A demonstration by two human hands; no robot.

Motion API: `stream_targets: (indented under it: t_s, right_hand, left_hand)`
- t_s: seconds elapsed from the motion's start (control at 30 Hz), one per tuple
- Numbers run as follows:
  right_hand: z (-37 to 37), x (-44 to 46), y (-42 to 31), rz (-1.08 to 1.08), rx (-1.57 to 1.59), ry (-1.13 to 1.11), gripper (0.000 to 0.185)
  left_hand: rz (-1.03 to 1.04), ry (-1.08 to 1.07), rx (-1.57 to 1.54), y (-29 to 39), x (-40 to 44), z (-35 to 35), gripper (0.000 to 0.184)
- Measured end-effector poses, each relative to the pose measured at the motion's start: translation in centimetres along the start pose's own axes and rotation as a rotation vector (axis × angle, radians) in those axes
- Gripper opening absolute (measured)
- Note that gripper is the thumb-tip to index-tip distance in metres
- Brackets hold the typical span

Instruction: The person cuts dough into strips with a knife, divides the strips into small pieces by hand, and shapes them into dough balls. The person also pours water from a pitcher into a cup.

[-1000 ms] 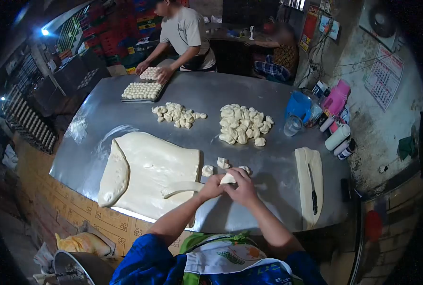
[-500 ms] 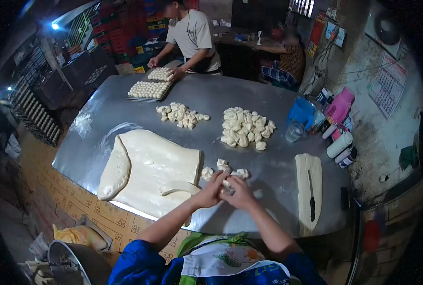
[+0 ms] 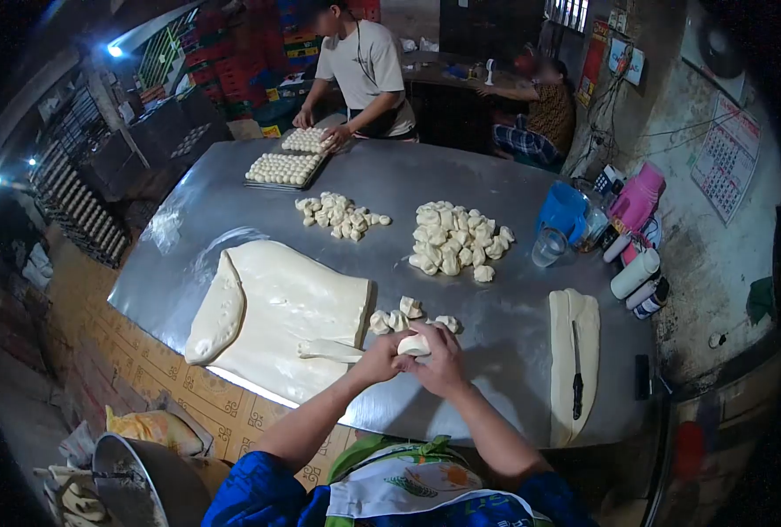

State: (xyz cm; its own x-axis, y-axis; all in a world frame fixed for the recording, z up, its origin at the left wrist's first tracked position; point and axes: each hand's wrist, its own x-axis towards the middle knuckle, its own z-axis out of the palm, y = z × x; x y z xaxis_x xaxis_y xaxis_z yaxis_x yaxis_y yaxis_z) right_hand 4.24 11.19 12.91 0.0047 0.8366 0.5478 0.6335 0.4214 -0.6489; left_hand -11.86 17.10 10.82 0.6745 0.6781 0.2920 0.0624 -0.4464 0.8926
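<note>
The left hand (image 3: 380,358) and right hand (image 3: 441,369) close together around the dough strip (image 3: 333,351) above the table (image 3: 496,386), one more piece having joined the bits (image 3: 410,307) beyond, so portioning seems further along.

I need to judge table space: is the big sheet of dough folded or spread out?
Mostly spread: the big dough sheet lies broad and flat on the metal table, with only its left end folded over.

Left fingers (image 3: 396,338) partly hidden
</note>
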Motion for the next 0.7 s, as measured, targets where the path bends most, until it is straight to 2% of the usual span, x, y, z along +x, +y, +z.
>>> stream_targets:
  t_s: [0.17,0.33,0.37,0.4,0.43,0.5,0.53,0.67,0.7]
  right_hand:
    - [-1.0,1.0,-1.1,0.073,0.032,0.053,0.052]
    - [0.5,1.6,-0.3,0.013,-0.09,0.118,0.057]
    - [1.0,1.4,0.7,0.012,-0.098,0.124,0.057]
    - [1.8,0.3,2.6,0.139,-0.125,0.052,0.057]
    - [2.6,-1.0,4.7,0.264,-0.152,-0.024,0.058]
    - [3.9,-3.2,7.9,0.461,-0.188,-0.139,0.059]
    - [4.5,-4.1,9.0,0.53,-0.202,-0.177,0.059]
    - [5.6,-5.1,10.9,0.299,-0.369,-0.001,0.055]
    - [5.5,-4.0,10.0,0.257,-0.392,0.023,0.054]
  left_hand:
    - [-0.034,0.121,0.022,3.3,0.9,0.0,0.028]
    - [-0.035,0.17,0.03,2.9,1.7,-0.1,0.022]
    - [-0.05,0.061,0.165,1.3,1.4,0.0,0.02]
    - [-0.065,-0.047,0.3,-0.7,0.9,0.3,0.017]
    - [-0.058,-0.046,0.299,-1.5,0.4,0.0,0.017]
    - [-0.056,-0.385,0.476,-2.5,-0.6,-1.0,0.019]
    - [-0.055,-0.393,0.472,-2.5,-0.9,-1.1,0.019]
    - [-0.037,-0.114,-0.067,-1.2,-0.9,-2.1,0.028]
    - [-0.04,-0.111,-0.069,-1.3,-0.9,-2.2,0.028]
